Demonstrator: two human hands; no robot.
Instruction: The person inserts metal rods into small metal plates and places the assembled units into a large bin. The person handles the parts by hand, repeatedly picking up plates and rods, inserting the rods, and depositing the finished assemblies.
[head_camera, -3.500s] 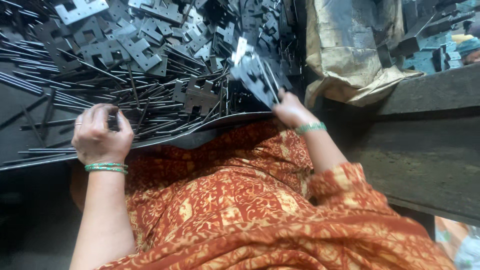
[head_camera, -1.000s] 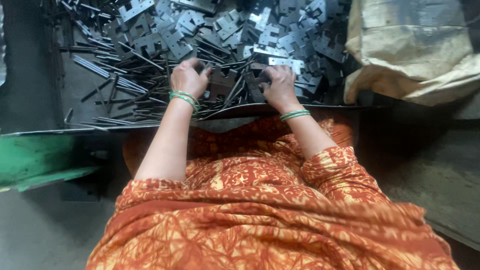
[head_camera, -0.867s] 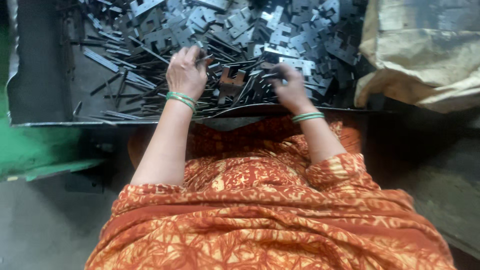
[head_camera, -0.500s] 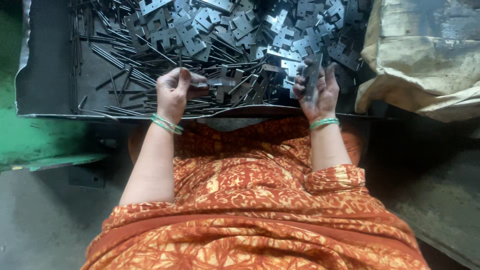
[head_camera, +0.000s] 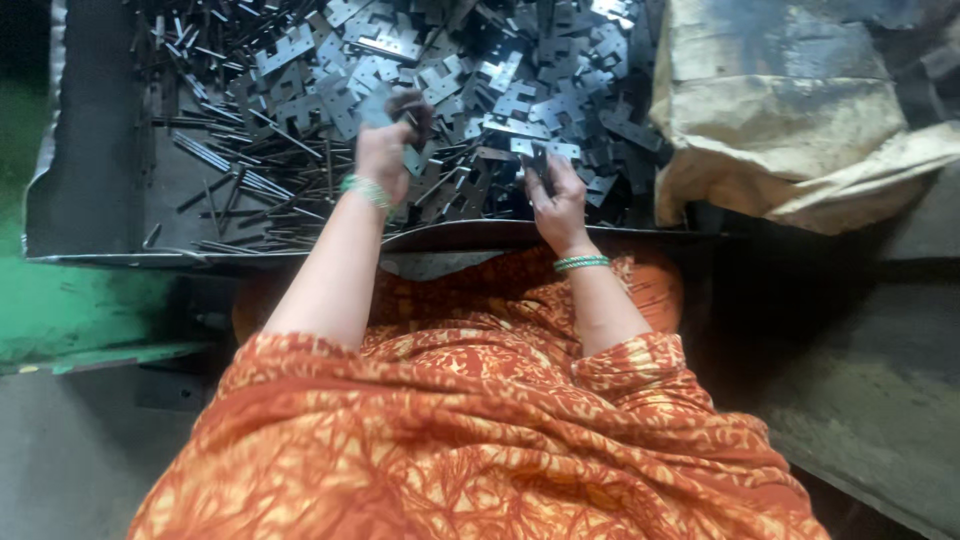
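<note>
Metal workshop: tray (head_camera: 90, 215) heaped with stamped plates (head_camera: 500, 90), rods (head_camera: 225, 170)

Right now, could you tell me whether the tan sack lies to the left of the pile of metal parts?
No, the tan sack lies to the right of the pile of metal parts.

- Left hand (head_camera: 385, 155), raised toward 12 o'clock, grips a small metal plate (head_camera: 378, 103) in its fingers (head_camera: 412, 108).
- Right hand (head_camera: 556, 200) pinches a dark metal piece (head_camera: 540, 162) over the pile of plates (head_camera: 500, 80).
- Thin rods (head_camera: 220, 165) lie at 10 o'clock; a tan sack (head_camera: 790, 110) at 2 o'clock.
</note>
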